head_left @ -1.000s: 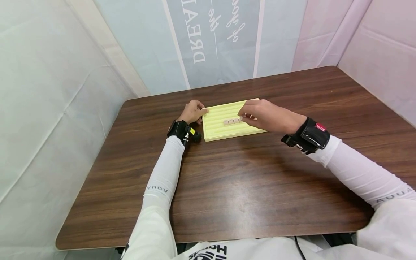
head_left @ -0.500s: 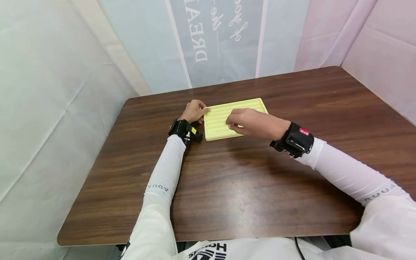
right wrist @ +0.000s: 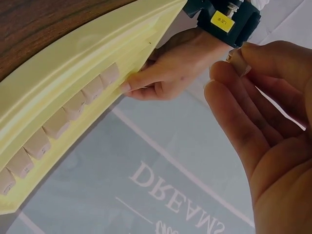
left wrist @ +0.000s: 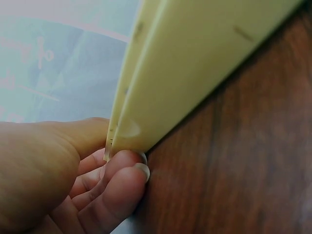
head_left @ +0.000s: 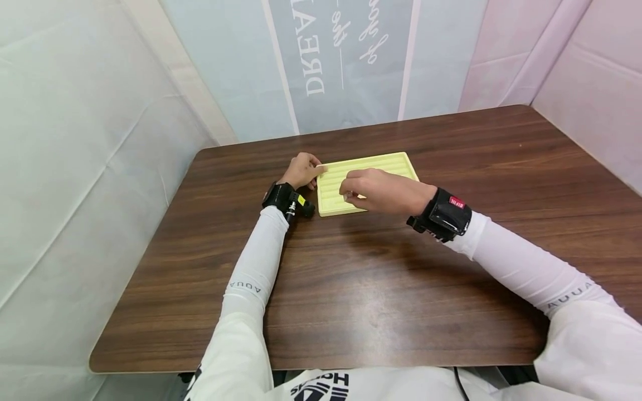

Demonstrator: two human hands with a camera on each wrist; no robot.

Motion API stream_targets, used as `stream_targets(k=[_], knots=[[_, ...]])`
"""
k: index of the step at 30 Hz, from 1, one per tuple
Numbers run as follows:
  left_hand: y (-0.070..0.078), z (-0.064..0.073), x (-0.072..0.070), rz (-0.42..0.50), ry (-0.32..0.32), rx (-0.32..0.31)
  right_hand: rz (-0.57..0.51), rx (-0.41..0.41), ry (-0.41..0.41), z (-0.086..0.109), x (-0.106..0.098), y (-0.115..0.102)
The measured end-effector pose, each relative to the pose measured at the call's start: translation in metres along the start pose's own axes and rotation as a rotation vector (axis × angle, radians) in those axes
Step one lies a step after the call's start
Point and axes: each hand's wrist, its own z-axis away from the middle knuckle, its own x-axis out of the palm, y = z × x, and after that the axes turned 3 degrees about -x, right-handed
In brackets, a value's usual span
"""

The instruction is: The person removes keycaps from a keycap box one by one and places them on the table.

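A pale yellow ridged tray (head_left: 328, 207) lies on the table. My left hand (head_left: 302, 170) grips its left end, thumb over the rim and the other fingers bent against the outer side wall (left wrist: 185, 63), as the left wrist view shows. Over the tray, my right hand (head_left: 383, 190) pinches a small beige keycap (right wrist: 239, 62) between thumb and index finger, apart from the tray. Several more beige keycaps (right wrist: 57, 123) with faint marks stand in a row along one groove in the right wrist view. From the head view, the right hand mostly covers that row.
The dark wood-grain table (head_left: 321, 289) extends around the tray on all sides. Behind it hangs a pale blue curtain with lettering (head_left: 313, 61), and white sheeting (head_left: 75, 139) encloses the sides. A dark wrist camera (head_left: 305, 207) on the left wrist sits close to the tray's left edge.
My right hand has moved left across the tray, from near its right half to its front middle, and now covers the keycaps seen earlier. The left hand keeps its grip.
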Motion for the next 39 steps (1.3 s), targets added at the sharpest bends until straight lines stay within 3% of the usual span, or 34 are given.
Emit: stream_targets(k=[17,26,39], knots=[[-0.001,-0.005,-0.001,-0.011,0.014,0.031,0.043,-0.109,-0.007,-0.029,0.026,-0.01],[-0.002,0.002,0.0,0.008,0.011,0.029,-0.051,-0.047,-0.112,-0.041,0.04,-0.018],[-0.001,0.0,0.001,-0.001,0.015,0.036,-0.031,-0.011,-0.165,-0.042,0.056,-0.014]])
